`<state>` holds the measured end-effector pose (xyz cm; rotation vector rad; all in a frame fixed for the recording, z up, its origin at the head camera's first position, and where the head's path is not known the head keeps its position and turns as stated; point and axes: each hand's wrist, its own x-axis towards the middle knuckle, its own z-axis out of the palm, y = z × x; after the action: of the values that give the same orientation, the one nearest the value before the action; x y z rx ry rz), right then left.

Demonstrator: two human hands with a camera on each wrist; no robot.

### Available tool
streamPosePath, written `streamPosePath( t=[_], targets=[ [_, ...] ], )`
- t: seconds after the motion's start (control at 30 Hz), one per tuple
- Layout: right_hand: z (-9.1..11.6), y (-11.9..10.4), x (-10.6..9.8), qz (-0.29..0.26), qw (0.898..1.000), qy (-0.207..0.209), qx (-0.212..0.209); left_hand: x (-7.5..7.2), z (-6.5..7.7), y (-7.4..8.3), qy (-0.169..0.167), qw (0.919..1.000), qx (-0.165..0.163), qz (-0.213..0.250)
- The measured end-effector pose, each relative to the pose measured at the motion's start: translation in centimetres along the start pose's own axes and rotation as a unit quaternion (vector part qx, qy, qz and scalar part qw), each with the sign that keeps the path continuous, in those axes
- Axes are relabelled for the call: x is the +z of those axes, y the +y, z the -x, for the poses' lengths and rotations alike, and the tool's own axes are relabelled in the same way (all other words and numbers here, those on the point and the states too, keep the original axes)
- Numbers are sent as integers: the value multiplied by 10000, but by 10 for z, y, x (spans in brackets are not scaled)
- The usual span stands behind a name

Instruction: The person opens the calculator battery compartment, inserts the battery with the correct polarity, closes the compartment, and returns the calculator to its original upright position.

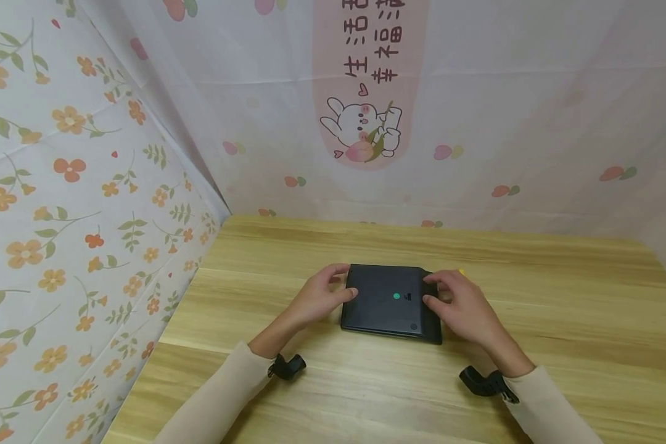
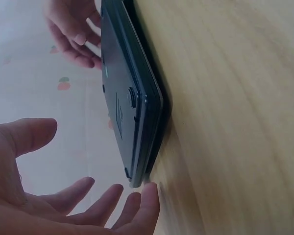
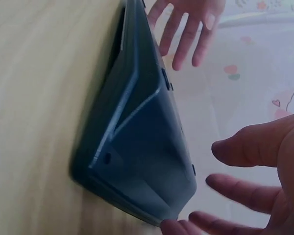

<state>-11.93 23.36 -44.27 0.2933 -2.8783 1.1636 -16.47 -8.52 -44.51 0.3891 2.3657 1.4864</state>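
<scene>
A flat black device, much like a desktop calculator turned face down, lies on the wooden table. Its underside carries a small green dot, a round foot and a slot-like mark; a thicker wedge-shaped end faces the right hand. At the device's left edge is my left hand, thumb and fingers spread around that side. The left wrist view shows its fingers loosely bent, with a gap between thumb and device. On the opposite side my right hand has its relaxed fingers around the thick end, thumb apart from it.
The wooden table extends on both sides of the device. A white printed cloth hangs behind it, and a flowered cloth borders the left. Black wrist mounts sit on both forearms. A small yellow spot shows behind the right hand.
</scene>
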Motion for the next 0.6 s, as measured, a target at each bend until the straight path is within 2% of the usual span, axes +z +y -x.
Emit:
streamPosePath(
  t=[0.07,0.2,0.43,0.6],
  targets=[
    [-2,0,-1,-21,9997,33,-230,1,-1,1,8,9998,98,-157],
    [-8,-1,-5,23,9978,-58,-665,3,-5,3,-17,9957,478,-795],
    [-16,0,-9,651,9876,-461,-1356,4,-13,4,-184,9757,1094,-1889],
    [-21,3,-7,774,9780,-776,-1777,5,-16,3,-507,9622,1428,-2263]
  ],
)
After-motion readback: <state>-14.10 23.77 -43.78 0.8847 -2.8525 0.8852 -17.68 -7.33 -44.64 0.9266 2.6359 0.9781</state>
